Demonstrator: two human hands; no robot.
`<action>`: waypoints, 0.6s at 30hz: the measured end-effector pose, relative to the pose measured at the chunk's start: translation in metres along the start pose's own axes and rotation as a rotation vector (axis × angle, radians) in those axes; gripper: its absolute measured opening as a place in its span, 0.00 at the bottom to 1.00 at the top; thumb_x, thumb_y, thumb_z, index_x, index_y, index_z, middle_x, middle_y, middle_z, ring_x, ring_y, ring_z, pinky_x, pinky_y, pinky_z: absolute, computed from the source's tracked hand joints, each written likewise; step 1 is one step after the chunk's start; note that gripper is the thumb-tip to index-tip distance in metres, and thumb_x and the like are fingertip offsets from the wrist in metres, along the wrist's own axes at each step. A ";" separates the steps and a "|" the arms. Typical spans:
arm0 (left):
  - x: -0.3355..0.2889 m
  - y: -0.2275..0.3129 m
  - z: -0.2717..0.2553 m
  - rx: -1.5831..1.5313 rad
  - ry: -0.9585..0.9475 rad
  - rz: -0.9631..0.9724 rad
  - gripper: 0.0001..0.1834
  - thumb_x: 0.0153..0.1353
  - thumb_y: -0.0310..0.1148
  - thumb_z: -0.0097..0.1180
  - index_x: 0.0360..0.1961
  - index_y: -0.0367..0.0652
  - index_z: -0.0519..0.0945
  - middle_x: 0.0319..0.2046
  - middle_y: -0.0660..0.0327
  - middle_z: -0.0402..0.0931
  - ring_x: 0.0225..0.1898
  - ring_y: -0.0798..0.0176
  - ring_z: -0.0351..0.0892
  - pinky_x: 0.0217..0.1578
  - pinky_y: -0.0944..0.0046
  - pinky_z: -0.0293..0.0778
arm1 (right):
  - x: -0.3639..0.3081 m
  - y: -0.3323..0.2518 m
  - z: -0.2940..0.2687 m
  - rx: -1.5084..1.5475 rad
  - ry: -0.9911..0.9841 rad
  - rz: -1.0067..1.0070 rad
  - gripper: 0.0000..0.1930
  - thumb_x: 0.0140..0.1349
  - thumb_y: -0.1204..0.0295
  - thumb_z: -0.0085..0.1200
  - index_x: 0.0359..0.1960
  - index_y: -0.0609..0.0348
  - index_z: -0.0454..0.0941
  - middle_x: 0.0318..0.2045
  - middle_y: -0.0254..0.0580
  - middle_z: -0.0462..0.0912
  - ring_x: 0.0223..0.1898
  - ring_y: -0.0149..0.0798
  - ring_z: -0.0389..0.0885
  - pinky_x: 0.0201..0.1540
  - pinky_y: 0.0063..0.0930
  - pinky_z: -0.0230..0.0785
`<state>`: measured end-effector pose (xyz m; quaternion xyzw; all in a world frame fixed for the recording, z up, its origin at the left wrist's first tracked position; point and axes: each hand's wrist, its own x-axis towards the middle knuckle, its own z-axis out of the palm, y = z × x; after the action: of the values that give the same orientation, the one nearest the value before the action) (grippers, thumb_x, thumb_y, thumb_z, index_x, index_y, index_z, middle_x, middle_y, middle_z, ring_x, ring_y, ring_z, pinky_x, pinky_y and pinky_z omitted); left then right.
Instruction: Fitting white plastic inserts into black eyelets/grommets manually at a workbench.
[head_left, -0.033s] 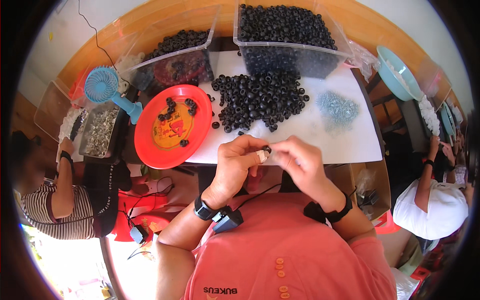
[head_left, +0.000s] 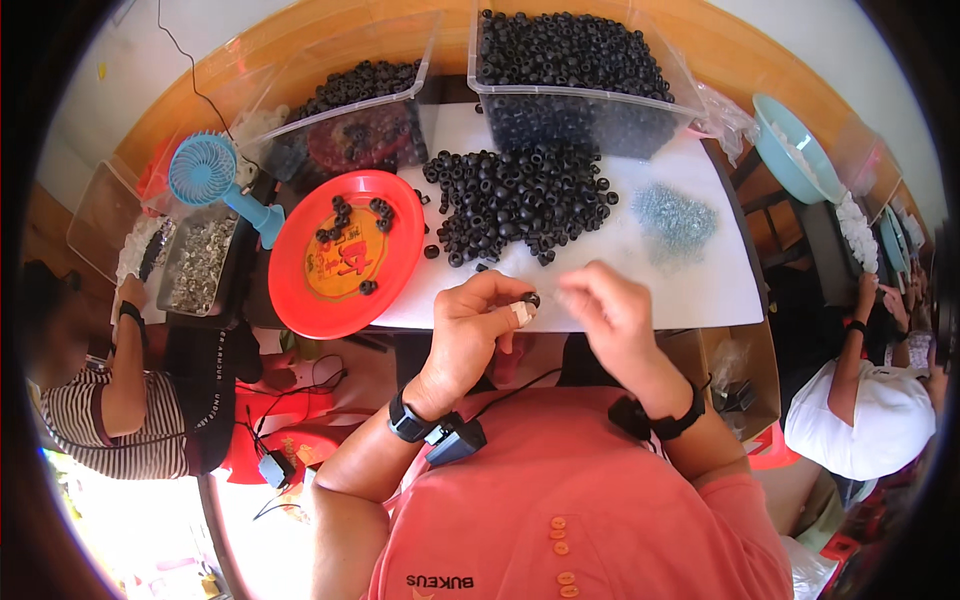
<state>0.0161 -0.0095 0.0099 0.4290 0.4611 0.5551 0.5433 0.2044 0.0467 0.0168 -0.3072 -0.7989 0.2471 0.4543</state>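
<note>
A coral-pink, short-sleeved shirt is worn. Orange buttons are set down the shirt's front; small dark lettering is printed on the shirt's left side. At the shirt's upper left, a black band and blue-grey box are strapped on; at its upper right, another black band and a black box.

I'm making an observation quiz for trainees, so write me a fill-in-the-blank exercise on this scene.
1. The person's ____ hand holds a black bead.
2. The round plate is mostly ____.
3. The glittery pile lies to the ____ of the heap of black beads.
4. The small fan is ____.
Missing words: left; red; right; blue.
</note>
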 end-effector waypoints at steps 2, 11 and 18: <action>-0.003 0.000 -0.002 0.112 0.022 0.014 0.10 0.58 0.17 0.61 0.42 0.32 0.82 0.33 0.61 0.81 0.22 0.73 0.73 0.22 0.74 0.69 | 0.019 0.010 -0.002 -0.222 0.070 -0.042 0.05 0.57 0.80 0.58 0.34 0.57 0.79 0.24 0.43 0.82 0.24 0.46 0.83 0.26 0.37 0.72; -0.007 0.004 -0.005 0.019 -0.049 -0.031 0.11 0.57 0.15 0.56 0.42 0.30 0.82 0.35 0.59 0.80 0.24 0.73 0.73 0.24 0.74 0.71 | 0.037 0.031 0.011 -0.705 -0.133 -0.153 0.04 0.54 0.75 0.58 0.28 0.52 0.74 0.20 0.39 0.78 0.22 0.46 0.81 0.22 0.40 0.68; -0.006 0.009 -0.007 0.045 -0.058 -0.084 0.10 0.58 0.18 0.58 0.41 0.31 0.82 0.32 0.60 0.79 0.24 0.73 0.73 0.24 0.74 0.70 | 0.042 0.017 0.005 -0.628 -0.112 -0.268 0.04 0.52 0.74 0.59 0.28 0.53 0.76 0.21 0.39 0.78 0.22 0.45 0.81 0.25 0.40 0.71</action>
<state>0.0077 -0.0153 0.0174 0.4372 0.4749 0.5086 0.5698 0.1879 0.0876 0.0273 -0.3104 -0.8929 -0.0564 0.3214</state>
